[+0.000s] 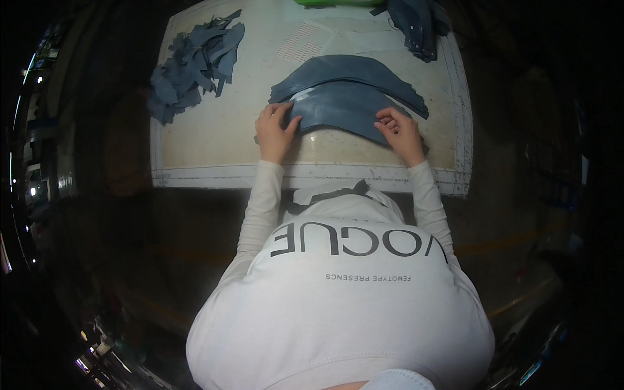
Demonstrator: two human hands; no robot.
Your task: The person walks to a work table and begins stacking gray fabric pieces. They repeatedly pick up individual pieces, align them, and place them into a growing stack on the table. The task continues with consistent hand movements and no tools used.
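Note:
A curved blue piece of sheet material [341, 107], perhaps leather or fabric, lies across the near middle of the table. My left hand [276, 132] is closed around its left end, with the thumb at the near edge and the fingers bent over the top. At its right end, my right hand [401, 135] has curled fingers and pinches the near edge. Just beyond lies a second arched blue piece [344, 66], partly covered by the nearer one; its ends look layered, like a stack.
Loose blue strips and scraps [198, 65] are heaped at the table's left. More dark blue pieces [417, 27] lie at the far right corner. A green object [338, 2] sits at the far edge, near a sheet with reddish marks [300, 42]. The pale table [214, 146] has a whitish border.

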